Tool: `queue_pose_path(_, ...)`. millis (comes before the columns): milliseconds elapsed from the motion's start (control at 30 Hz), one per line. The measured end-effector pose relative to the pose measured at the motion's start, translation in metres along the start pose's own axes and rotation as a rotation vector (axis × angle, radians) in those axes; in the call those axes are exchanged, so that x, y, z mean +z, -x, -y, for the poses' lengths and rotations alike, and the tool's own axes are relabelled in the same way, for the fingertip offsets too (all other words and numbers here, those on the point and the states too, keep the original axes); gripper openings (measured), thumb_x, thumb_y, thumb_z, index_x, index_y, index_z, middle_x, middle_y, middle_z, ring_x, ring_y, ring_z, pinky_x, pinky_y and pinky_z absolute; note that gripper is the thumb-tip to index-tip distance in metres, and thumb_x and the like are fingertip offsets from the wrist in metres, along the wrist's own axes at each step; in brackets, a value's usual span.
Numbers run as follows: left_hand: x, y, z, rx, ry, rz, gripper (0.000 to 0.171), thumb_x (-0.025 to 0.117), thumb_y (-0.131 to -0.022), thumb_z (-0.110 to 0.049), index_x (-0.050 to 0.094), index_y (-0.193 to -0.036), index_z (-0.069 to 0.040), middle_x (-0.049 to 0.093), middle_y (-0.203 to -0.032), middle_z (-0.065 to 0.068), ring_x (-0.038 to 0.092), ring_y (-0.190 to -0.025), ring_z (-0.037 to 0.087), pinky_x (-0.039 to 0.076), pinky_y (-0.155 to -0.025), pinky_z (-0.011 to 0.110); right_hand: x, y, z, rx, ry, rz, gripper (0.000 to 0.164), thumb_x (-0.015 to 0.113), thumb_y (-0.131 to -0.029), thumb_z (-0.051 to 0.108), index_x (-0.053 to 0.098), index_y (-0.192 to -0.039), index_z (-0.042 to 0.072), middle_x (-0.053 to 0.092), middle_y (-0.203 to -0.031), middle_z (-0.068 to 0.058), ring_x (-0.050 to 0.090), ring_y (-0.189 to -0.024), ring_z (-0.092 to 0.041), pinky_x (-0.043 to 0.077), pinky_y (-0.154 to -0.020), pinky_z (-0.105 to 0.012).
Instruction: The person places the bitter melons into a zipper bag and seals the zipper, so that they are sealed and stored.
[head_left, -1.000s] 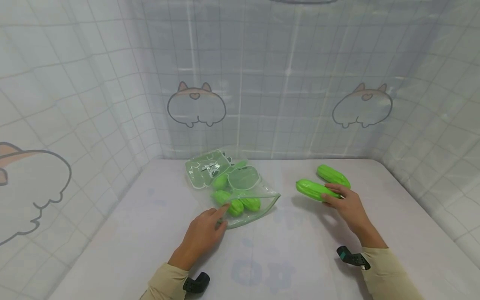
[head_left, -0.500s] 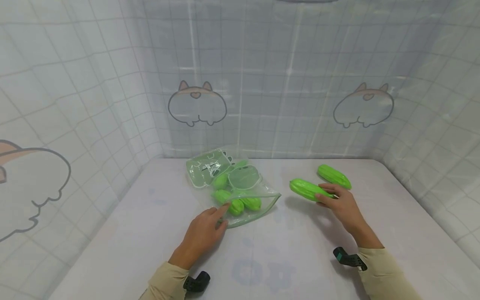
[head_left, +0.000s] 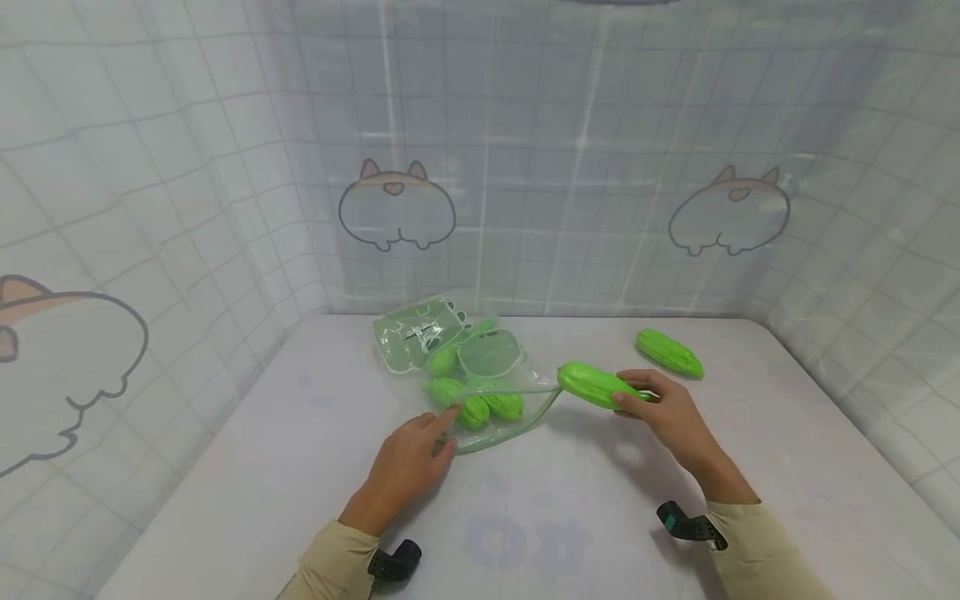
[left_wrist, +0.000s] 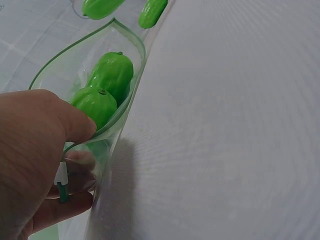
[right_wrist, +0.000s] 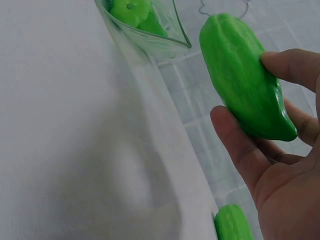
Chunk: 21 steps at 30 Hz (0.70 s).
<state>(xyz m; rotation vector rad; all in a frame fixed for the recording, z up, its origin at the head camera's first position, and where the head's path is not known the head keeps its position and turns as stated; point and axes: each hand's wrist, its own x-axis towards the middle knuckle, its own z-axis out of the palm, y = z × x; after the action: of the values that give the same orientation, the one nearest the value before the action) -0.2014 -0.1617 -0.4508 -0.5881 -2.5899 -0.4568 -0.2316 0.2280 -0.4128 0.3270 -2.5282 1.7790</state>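
My left hand (head_left: 412,457) pinches the open edge of a clear zip bag (head_left: 498,450) with green trim, its mouth spread toward the right. Inside, several bright green toy cucumbers (left_wrist: 111,72) show through the plastic, two with their ends at the mouth. My right hand (head_left: 663,410) grips another toy cucumber (right_wrist: 240,75) by its tapered end, thumb on one side and fingers on the other. It is held above the table, its blunt end pointing left and overlapping the bag's right corner in the head view.
One more toy cucumber (head_left: 670,353) lies at the back right of the white table (head_left: 330,500). Grid-patterned curtain walls with corgi drawings (head_left: 397,208) close off the back and both sides. A black wrist mount (head_left: 692,527) sits at my right sleeve.
My right hand has moved left with the toy cucumber, from near the one lying at the back to the bag's right corner. My left hand stays on the bag's edge.
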Motion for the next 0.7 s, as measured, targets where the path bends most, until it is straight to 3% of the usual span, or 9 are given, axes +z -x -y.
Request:
queue_pose_path(233, -0.003, -0.001, -0.002, 0.004, 0.000, -0.002, 0.053, 0.078, -0.086, -0.018, 0.063, -0.137, -0.014, 0.063, -0.084, -0.001, 0.045, -0.064, 0.010, 0.044, -0.058, 0.032, 0.005, 0.000, 0.002, -0.011, -0.001, 0.043, 0.050, 0.073, -0.094, 0.031, 0.058, -0.134, 0.006, 0.056, -0.131, -0.017, 0.066, -0.104, -0.027, 0.053, -0.086, -0.033)
queue_pose_path(467, -0.002, -0.001, -0.001, 0.012, 0.011, -0.016, 0.053, 0.078, -0.086, -0.017, 0.063, -0.136, -0.013, 0.062, -0.083, -0.001, 0.045, -0.063, 0.012, 0.044, -0.057, 0.034, 0.012, 0.000, 0.003, -0.048, -0.086, 0.093, 0.046, 0.074, -0.093, 0.021, 0.059, -0.131, 0.001, 0.057, -0.128, -0.020, 0.066, -0.104, -0.029, 0.054, -0.088, -0.046)
queue_pose_path(700, -0.002, 0.000, -0.001, 0.014, 0.014, -0.030, 0.054, 0.078, -0.085, -0.017, 0.063, -0.137, -0.012, 0.064, -0.085, 0.001, 0.047, -0.063, 0.013, 0.046, -0.058, 0.034, 0.020, 0.002, 0.005, -0.023, -0.063, 0.111, 0.045, 0.076, -0.090, 0.022, 0.061, -0.129, 0.004, 0.059, -0.124, -0.016, 0.065, -0.103, -0.029, 0.054, -0.085, -0.035)
